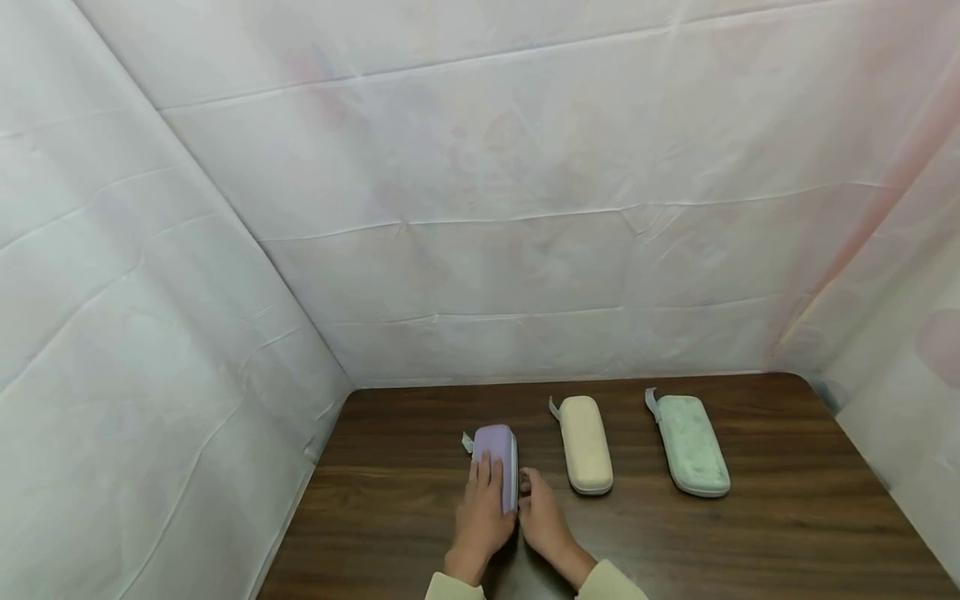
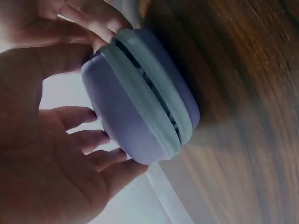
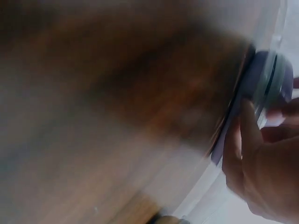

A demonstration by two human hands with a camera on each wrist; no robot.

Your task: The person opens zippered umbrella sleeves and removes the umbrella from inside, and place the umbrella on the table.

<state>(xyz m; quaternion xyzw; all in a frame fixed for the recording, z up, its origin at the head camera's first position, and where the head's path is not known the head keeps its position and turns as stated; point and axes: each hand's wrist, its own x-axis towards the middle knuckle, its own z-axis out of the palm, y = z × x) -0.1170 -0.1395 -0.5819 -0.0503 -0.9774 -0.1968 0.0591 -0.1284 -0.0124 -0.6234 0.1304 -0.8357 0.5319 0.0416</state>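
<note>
A purple hard zip case [image 1: 491,440] lies lengthwise on the brown wooden table, its light strap [image 1: 467,442] at the far left corner. My left hand [image 1: 482,510] holds it, fingers along the lid and thumb at the near right corner. In the left wrist view a dark gap [image 2: 148,84] runs between the pale zip tapes at the near end. On the case's right side, my right hand [image 1: 543,517] has curled fingers and pinches at the zip [image 3: 272,70]. Those fingers hide the zip pull.
To the right lie a cream case [image 1: 586,446] and, farther right, a pale green case [image 1: 692,446], each with a strap at its far left. Pale printed sheets [image 1: 480,275] hang behind the table [image 1: 390,500] and at both sides.
</note>
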